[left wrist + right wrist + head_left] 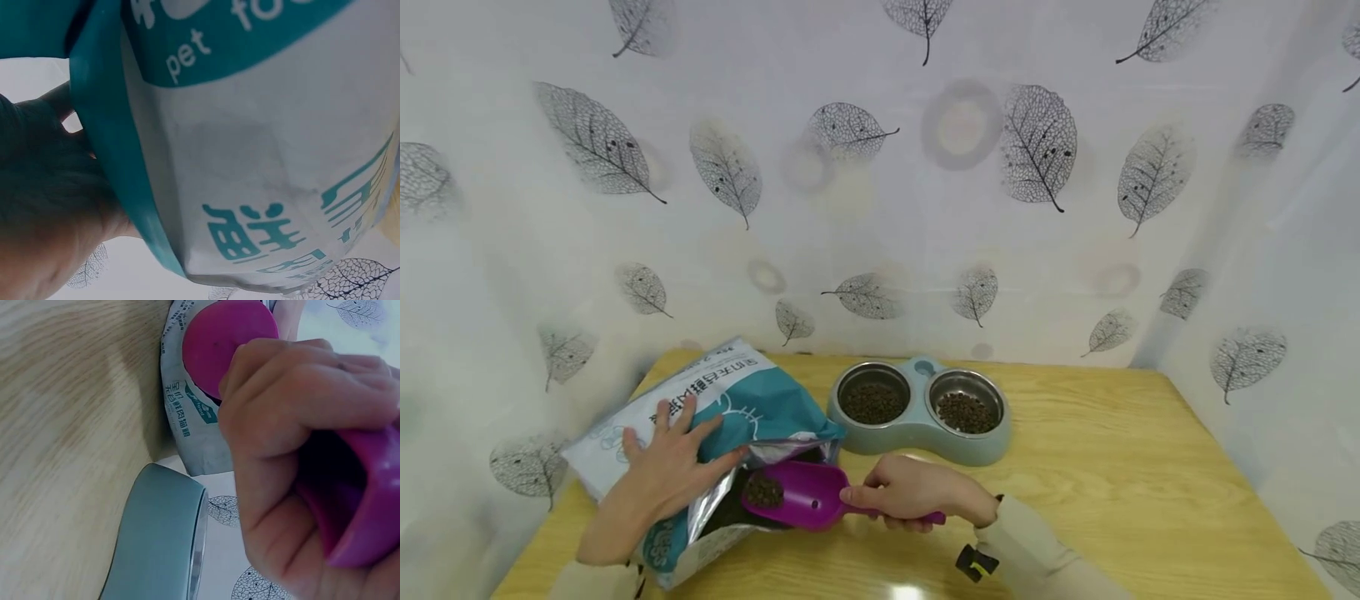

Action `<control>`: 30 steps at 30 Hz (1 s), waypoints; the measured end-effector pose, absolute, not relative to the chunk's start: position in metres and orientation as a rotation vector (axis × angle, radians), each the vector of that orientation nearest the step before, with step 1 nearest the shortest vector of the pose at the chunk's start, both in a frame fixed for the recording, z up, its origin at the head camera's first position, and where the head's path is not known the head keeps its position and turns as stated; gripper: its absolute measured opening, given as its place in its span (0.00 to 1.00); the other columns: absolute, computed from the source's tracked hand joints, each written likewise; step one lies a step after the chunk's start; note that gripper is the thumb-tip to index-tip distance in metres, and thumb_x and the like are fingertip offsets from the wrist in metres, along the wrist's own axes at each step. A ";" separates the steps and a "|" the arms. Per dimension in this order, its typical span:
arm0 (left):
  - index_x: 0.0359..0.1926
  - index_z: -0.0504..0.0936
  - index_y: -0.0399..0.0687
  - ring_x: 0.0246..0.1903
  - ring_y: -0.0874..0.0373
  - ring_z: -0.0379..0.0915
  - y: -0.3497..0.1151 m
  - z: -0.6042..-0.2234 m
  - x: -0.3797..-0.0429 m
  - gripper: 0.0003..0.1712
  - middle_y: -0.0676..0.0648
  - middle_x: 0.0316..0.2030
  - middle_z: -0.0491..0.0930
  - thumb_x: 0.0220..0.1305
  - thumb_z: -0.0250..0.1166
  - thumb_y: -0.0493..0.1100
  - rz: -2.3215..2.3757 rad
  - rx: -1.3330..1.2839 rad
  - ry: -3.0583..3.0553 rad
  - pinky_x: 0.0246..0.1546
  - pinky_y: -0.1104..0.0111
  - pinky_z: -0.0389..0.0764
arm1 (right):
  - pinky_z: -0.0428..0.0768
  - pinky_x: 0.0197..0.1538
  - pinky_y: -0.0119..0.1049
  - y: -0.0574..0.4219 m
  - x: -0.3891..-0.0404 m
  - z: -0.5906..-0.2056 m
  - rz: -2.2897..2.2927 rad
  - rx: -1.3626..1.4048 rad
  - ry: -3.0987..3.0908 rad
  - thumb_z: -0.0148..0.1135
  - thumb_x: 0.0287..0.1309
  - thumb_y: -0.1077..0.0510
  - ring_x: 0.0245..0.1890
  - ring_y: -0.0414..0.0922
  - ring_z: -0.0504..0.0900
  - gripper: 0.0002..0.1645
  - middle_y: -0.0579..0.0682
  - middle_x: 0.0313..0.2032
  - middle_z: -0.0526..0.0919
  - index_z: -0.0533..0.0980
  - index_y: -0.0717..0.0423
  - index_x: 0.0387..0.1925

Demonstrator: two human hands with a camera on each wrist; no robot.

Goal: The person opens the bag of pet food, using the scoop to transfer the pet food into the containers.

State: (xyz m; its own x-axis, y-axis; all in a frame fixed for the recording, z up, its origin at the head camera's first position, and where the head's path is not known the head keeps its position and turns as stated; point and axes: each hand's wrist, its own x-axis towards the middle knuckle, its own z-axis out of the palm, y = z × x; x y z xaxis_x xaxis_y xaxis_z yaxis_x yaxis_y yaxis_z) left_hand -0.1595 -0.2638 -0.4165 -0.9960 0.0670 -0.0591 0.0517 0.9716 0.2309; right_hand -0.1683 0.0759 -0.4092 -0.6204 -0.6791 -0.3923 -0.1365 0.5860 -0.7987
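Observation:
A teal and white pet food bag (778,402) lies on its side, its silver-lined mouth gaping toward the right. My left hand (666,471) rests on top of the bag with fingers spread, the thumb near the mouth's edge. In the left wrist view the bag's printed side (244,150) hides those fingers. My right hand (913,487) grips the handle of a purple scoop (823,483), whose front end is in the bag's mouth. Brown kibble (764,492) sits in the scoop's tip. The right wrist view shows the fingers (275,394) curled round the hollow handle.
Behind my right hand stands a blue-grey double feeder (917,435) with two metal bowls, each holding kibble (964,412). Everything rests on a wood-grain table (1097,467). A leaf-patterned sheet (880,217) hangs behind and along both sides.

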 end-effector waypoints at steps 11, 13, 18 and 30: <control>0.73 0.69 0.42 0.73 0.15 0.35 -0.263 -0.410 -0.164 0.55 0.22 0.76 0.48 0.65 0.49 0.80 0.344 0.096 3.058 0.56 0.14 0.40 | 0.59 0.07 0.30 0.084 -0.167 -0.414 -1.003 -0.689 2.144 0.57 0.72 0.37 0.04 0.34 0.61 0.32 0.40 0.09 0.69 0.76 0.59 0.23; 0.73 0.69 0.42 0.73 0.15 0.35 -0.263 -0.410 -0.164 0.55 0.22 0.76 0.47 0.65 0.49 0.80 0.345 0.093 3.057 0.57 0.14 0.40 | 0.59 0.07 0.29 0.086 -0.168 -0.415 -1.004 -0.721 2.139 0.56 0.72 0.37 0.04 0.33 0.60 0.32 0.40 0.09 0.68 0.76 0.59 0.23; 0.73 0.69 0.41 0.73 0.14 0.35 -0.263 -0.410 -0.164 0.55 0.22 0.76 0.47 0.65 0.50 0.80 0.343 0.084 3.053 0.56 0.14 0.40 | 0.58 0.07 0.29 0.091 -0.169 -0.419 -1.030 -0.830 2.103 0.55 0.73 0.37 0.04 0.32 0.60 0.31 0.38 0.08 0.66 0.76 0.57 0.24; 0.74 0.68 0.42 0.73 0.16 0.34 -0.265 -0.415 -0.159 0.53 0.24 0.77 0.46 0.66 0.50 0.78 0.358 0.092 3.033 0.57 0.14 0.37 | 0.58 0.08 0.29 0.098 -0.167 -0.421 -1.209 -0.869 1.982 0.52 0.77 0.41 0.04 0.33 0.62 0.30 0.40 0.10 0.66 0.74 0.65 0.33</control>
State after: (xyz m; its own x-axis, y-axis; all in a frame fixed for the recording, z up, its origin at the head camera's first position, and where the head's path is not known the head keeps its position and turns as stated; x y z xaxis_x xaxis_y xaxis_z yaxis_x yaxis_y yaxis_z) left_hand -0.1594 -0.2647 -0.4146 -0.9945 0.0697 -0.0781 0.0495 0.9707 0.2350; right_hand -0.1673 0.0981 -0.4212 -0.5687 -0.8012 -0.1860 -0.2010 0.3546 -0.9131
